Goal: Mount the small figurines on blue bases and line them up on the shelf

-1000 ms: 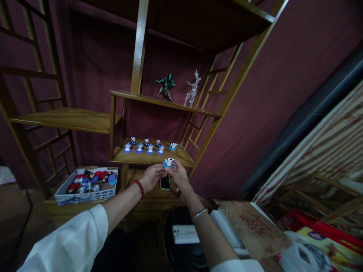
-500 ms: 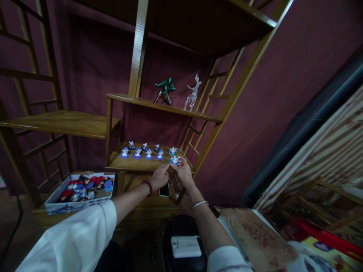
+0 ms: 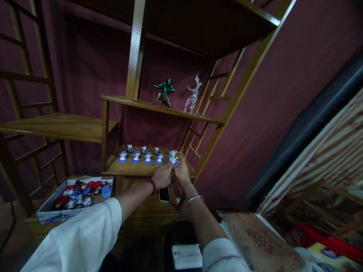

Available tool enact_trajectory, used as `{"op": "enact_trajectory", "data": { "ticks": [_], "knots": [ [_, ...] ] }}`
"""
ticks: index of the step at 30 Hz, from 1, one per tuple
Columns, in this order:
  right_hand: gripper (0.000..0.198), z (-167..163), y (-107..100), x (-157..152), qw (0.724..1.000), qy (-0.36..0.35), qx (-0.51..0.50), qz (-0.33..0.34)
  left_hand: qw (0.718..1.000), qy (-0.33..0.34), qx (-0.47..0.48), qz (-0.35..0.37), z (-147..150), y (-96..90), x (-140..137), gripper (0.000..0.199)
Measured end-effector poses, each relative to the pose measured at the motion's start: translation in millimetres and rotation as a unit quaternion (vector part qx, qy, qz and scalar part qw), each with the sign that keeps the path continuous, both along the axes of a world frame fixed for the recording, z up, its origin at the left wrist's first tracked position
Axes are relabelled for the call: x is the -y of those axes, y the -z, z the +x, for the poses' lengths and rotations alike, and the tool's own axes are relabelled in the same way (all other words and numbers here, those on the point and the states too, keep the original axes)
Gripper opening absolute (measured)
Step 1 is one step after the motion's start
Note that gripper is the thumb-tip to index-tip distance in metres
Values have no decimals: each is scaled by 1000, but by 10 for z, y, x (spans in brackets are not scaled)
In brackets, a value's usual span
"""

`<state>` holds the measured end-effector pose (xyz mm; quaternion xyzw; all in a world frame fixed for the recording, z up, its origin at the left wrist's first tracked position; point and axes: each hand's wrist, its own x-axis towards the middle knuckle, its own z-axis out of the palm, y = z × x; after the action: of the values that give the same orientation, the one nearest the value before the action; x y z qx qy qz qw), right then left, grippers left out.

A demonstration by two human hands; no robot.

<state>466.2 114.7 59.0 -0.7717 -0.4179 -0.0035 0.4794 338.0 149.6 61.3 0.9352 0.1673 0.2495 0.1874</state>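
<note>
A small blue-and-white figurine (image 3: pixel 173 161) on a blue base is at the front right of the low wooden shelf (image 3: pixel 127 169). My right hand (image 3: pixel 182 170) pinches it from the right. My left hand (image 3: pixel 162 177) is closed, with its fingertips against the front left of the base. Right behind stands a similar figurine (image 3: pixel 172 153), partly covered by the nearer one. To the left is a row of white-and-purple figurines (image 3: pixel 148 158) on purple bases. Behind that row stand dark-based figurines (image 3: pixel 144 150).
An open box (image 3: pixel 45 217) of jumbled figurines stands at lower left. Below my hands lies a phone (image 3: pixel 164 194). On the shelf above are a green crouching figure (image 3: pixel 164 92) and a clear deer statuette (image 3: pixel 193 96). A white case (image 3: pixel 187 257) lies on a black seat.
Both hands have shifted the held figurine slightly left, so it now stands more directly in front of the similar one. The view has tilted a little.
</note>
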Motion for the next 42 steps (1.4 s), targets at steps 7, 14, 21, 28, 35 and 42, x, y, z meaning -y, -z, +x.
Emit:
{"op": "enact_trajectory", "data": {
  "ticks": [7, 14, 21, 28, 35, 42],
  "knots": [
    [61, -30, -106, 1, 992, 51, 36, -106, 998, -1, -60, 33, 43, -33, -60, 44],
    [56, 14, -72, -63, 984, 81, 66, -142, 998, -12, -55, 37, 78, -12, -78, 47],
    [51, 64, -59, -125, 981, 101, 69, -152, 998, -13, -55, 33, 119, -18, -110, 49],
    [44, 130, -78, -147, 977, 76, 90, -175, 997, -23, -56, 45, 143, -24, -118, 51],
    [37, 213, -73, -168, 975, 61, 105, -187, 997, -22, -51, 53, 141, -47, -111, 50],
    [44, 294, -76, -119, 985, 20, 92, -147, 998, -16, -45, 40, 157, -20, -140, 52]
  ]
}}
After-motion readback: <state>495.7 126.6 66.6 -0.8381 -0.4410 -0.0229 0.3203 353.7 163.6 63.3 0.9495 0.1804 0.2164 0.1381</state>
